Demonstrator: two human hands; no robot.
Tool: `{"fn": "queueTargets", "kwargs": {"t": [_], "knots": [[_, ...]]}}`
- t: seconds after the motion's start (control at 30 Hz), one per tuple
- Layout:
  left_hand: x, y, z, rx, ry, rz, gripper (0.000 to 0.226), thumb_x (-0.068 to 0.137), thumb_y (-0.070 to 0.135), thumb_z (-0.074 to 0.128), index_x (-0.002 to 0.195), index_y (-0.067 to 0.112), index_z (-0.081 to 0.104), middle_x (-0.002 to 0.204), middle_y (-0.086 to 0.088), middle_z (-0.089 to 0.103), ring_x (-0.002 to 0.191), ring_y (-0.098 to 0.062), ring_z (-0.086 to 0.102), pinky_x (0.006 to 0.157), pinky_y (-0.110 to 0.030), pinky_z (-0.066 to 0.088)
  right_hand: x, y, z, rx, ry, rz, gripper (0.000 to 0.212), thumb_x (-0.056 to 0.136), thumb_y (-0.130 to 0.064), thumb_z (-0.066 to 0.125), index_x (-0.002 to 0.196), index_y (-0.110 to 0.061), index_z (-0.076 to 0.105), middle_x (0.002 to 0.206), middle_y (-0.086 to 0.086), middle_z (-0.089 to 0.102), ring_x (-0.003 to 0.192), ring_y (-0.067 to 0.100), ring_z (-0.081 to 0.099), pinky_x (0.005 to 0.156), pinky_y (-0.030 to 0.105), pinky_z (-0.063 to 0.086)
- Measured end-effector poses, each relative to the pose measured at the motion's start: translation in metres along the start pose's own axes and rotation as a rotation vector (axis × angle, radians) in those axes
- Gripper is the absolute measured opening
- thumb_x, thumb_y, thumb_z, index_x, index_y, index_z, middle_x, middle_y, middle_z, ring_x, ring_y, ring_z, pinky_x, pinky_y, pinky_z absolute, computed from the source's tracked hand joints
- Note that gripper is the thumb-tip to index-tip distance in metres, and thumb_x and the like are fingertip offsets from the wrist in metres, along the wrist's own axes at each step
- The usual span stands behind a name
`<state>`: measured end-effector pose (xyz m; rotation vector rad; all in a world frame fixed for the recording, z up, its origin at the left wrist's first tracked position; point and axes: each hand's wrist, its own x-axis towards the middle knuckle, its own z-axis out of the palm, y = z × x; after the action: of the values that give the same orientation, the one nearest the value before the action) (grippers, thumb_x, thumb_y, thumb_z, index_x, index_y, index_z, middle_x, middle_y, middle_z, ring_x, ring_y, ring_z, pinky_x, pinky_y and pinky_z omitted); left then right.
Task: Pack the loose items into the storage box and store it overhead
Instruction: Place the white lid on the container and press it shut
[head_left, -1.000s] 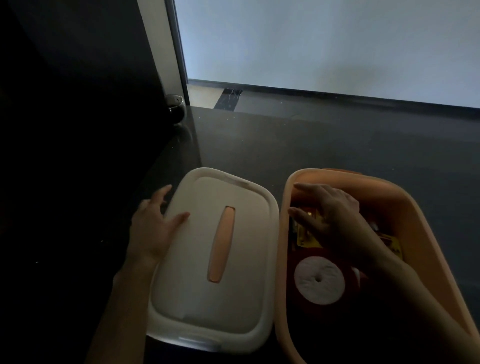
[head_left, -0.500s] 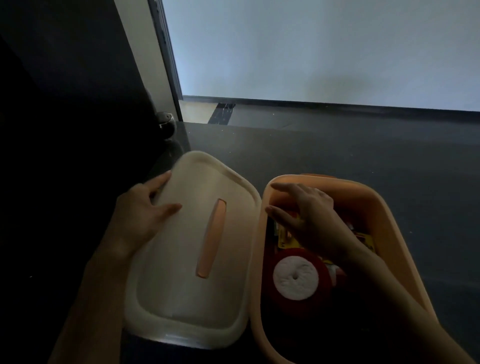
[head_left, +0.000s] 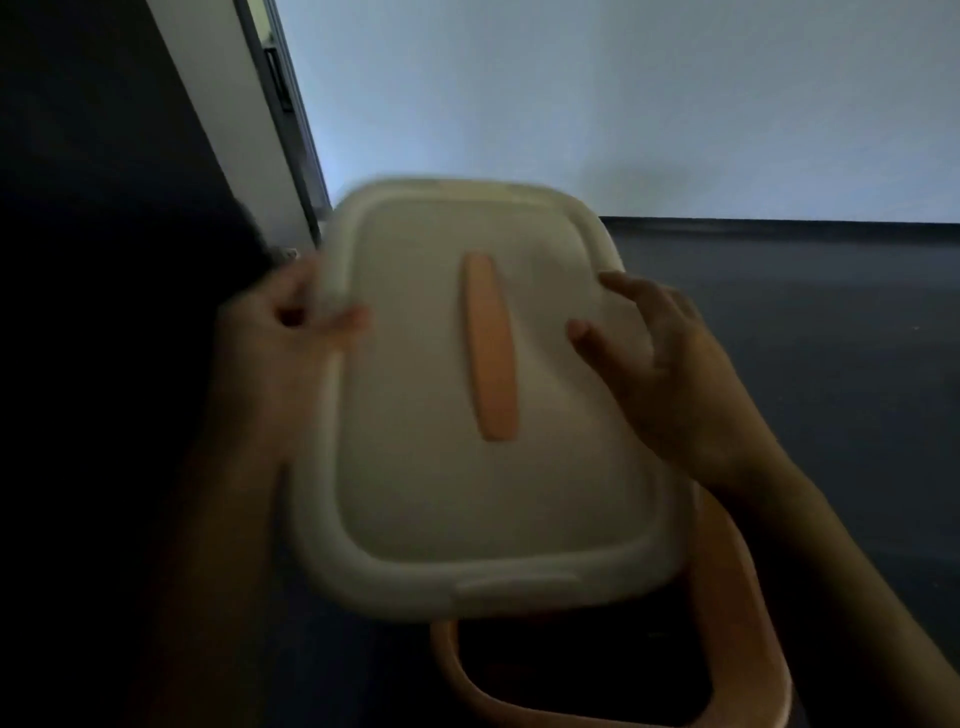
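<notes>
The white lid (head_left: 441, 493), with an orange handle (head_left: 491, 353) down its middle, fills the centre of the frame, blurred and tilted; it hangs over the far part of the orange storage box (head_left: 748, 649), whose near rim shows at the lower right, its inside too dark to read; the left hand (head_left: 275, 332) clasps the lid's left rim, the right hand (head_left: 670, 374) grips its right edge, thumb on top; a dark surface (head_left: 831, 338) carries the box; a pale wall (head_left: 623, 104) fills the top; a door frame (head_left: 260, 130) slants at upper left.
</notes>
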<state>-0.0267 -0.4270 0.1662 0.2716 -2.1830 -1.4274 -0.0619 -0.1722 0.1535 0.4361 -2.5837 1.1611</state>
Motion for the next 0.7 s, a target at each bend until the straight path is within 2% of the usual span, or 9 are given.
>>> {"fn": "queueTargets", "kwargs": {"t": [0.07, 0.13, 0.17, 0.23, 0.3, 0.37, 0.47, 0.6, 0.7], "knots": [[-0.025, -0.006, 0.045, -0.043, -0.107, -0.115, 0.04, 0.081, 0.011, 0.065, 0.112, 0.035, 0.055, 0.094, 0.015, 0.062, 0.07, 0.005, 0.061, 0.06, -0.015, 0.05, -0.008, 0.026, -0.001, -0.142, -0.028, 0.161, 0.071, 0.076, -0.065, 0.046, 0.134, -0.025, 0.035, 0.137, 0.007, 0.04, 0.119, 0.023, 0.041, 0.092, 0.038, 0.036], [-0.041, -0.017, 0.076, 0.023, -0.207, -0.229, 0.05, 0.084, 0.016, 0.063, 0.129, 0.03, 0.046, 0.114, 0.004, 0.059, 0.094, -0.012, 0.061, 0.079, -0.032, 0.052, -0.019, 0.049, 0.001, -0.273, -0.108, 0.308, 0.074, 0.078, -0.062, 0.049, 0.137, -0.02, 0.031, 0.138, 0.013, 0.036, 0.122, 0.032, 0.036, 0.095, 0.042, 0.033], [-0.045, -0.024, 0.088, 0.116, -0.233, -0.262, 0.058, 0.085, 0.021, 0.062, 0.138, 0.024, 0.038, 0.127, -0.004, 0.054, 0.107, -0.021, 0.056, 0.09, -0.04, 0.048, -0.025, 0.057, 0.003, -0.307, -0.145, 0.364, 0.076, 0.078, -0.061, 0.049, 0.138, -0.019, 0.029, 0.139, 0.014, 0.033, 0.123, 0.033, 0.034, 0.096, 0.044, 0.032], [-0.053, -0.038, 0.105, 0.353, -0.265, -0.266, 0.068, 0.086, 0.036, 0.058, 0.144, 0.021, 0.025, 0.138, -0.012, 0.042, 0.121, -0.029, 0.043, 0.1, -0.046, 0.037, -0.035, 0.066, 0.007, -0.359, -0.208, 0.434, 0.078, 0.077, -0.064, 0.048, 0.138, -0.02, 0.027, 0.14, 0.013, 0.03, 0.124, 0.034, 0.033, 0.1, 0.048, 0.03], [-0.06, -0.044, 0.116, 0.525, -0.265, -0.204, 0.076, 0.082, 0.054, 0.052, 0.145, 0.026, 0.019, 0.142, -0.012, 0.029, 0.126, -0.031, 0.03, 0.102, -0.049, 0.031, -0.041, 0.069, 0.01, -0.422, -0.254, 0.44, 0.078, 0.076, -0.069, 0.044, 0.136, -0.022, 0.028, 0.14, 0.011, 0.028, 0.125, 0.033, 0.032, 0.104, 0.052, 0.026], [-0.063, -0.05, 0.122, 0.587, -0.294, -0.121, 0.085, 0.075, 0.067, 0.048, 0.144, 0.031, 0.014, 0.151, -0.007, 0.009, 0.132, -0.032, 0.018, 0.104, -0.051, 0.025, -0.046, 0.068, 0.013, -0.413, -0.247, 0.45, 0.081, 0.072, -0.072, 0.044, 0.135, -0.024, 0.027, 0.141, 0.009, 0.023, 0.126, 0.033, 0.028, 0.103, 0.051, 0.024], [-0.062, -0.062, 0.123, 0.622, -0.435, -0.11, 0.099, 0.061, 0.084, 0.032, 0.142, 0.038, -0.003, 0.154, -0.003, -0.004, 0.137, -0.033, 0.014, 0.104, -0.051, 0.026, -0.052, 0.064, 0.015, -0.408, -0.222, 0.461, 0.088, 0.067, -0.078, 0.044, 0.135, -0.026, 0.022, 0.136, 0.009, 0.021, 0.123, 0.033, 0.025, 0.098, 0.049, 0.029], [-0.062, -0.073, 0.12, 0.763, -0.525, -0.084, 0.106, 0.05, 0.092, 0.008, 0.14, 0.039, -0.01, 0.152, 0.001, -0.019, 0.139, -0.032, 0.005, 0.104, -0.052, 0.024, -0.053, 0.063, 0.019, -0.42, -0.231, 0.546, 0.091, 0.066, -0.083, 0.035, 0.137, -0.029, 0.014, 0.136, 0.013, 0.023, 0.122, 0.033, 0.032, 0.09, 0.049, 0.039], [-0.067, -0.072, 0.121, 0.843, -0.628, -0.142, 0.104, 0.054, 0.089, 0.009, 0.139, 0.036, -0.019, 0.147, 0.0, -0.031, 0.139, -0.031, -0.006, 0.107, -0.052, 0.019, -0.055, 0.064, 0.025, -0.452, -0.252, 0.576, 0.09, 0.066, -0.085, 0.029, 0.136, -0.031, 0.01, 0.133, 0.013, 0.023, 0.117, 0.033, 0.036, 0.083, 0.047, 0.041]]}}
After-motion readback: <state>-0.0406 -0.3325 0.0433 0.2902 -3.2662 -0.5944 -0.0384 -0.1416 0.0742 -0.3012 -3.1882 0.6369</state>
